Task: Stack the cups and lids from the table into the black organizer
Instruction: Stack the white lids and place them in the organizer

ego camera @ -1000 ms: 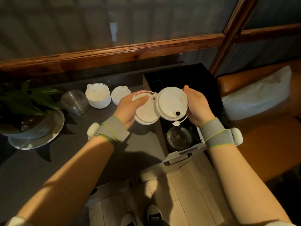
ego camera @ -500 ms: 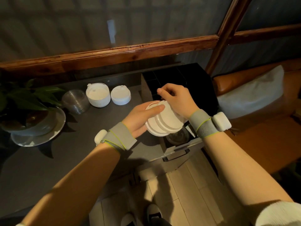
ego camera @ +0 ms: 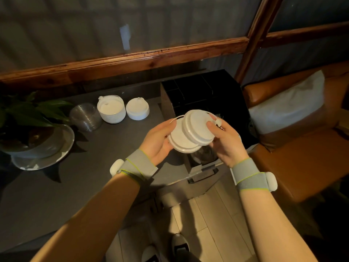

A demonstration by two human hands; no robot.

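While both hands are raised over the near end of the black organizer [ego camera: 205, 91], they hold 2 white lids between them. The left hand [ego camera: 160, 141] is cupped around the lower lid [ego camera: 181, 142], its fingers curled under the rim and the thumb lying along the lid's left edge. The right hand [ego camera: 226, 142] grips the upper lid [ego camera: 198, 127], thumb pressed on the top face and fingers closed behind its right edge. The upper lid overlaps the lower one and lies tilted, its top face turned toward the camera; a small round plug [ego camera: 218, 122] on a thin strap sticks out at its right edge, by the right fingertips. Each wrist wears a grey band [ego camera: 140, 164] with a white pod on it.

Directly beneath the lids, a near compartment of the organizer holds clear cups [ego camera: 204, 156], seen from above. The organizer sits at the right end of the dark surface [ego camera: 90, 167], its far compartments dark and hard to make out.

Further back on the surface stand a taller stack of white lids [ego camera: 111, 108] and, just beside it on the right, a shorter stack of lids [ego camera: 137, 108]. Left of them a stack of clear cups lies on its side [ego camera: 85, 116], near a potted plant [ego camera: 26, 118] standing on a pale saucer [ego camera: 56, 148]. A brown seat with a white cushion [ego camera: 287, 104] is to the right of the organizer.
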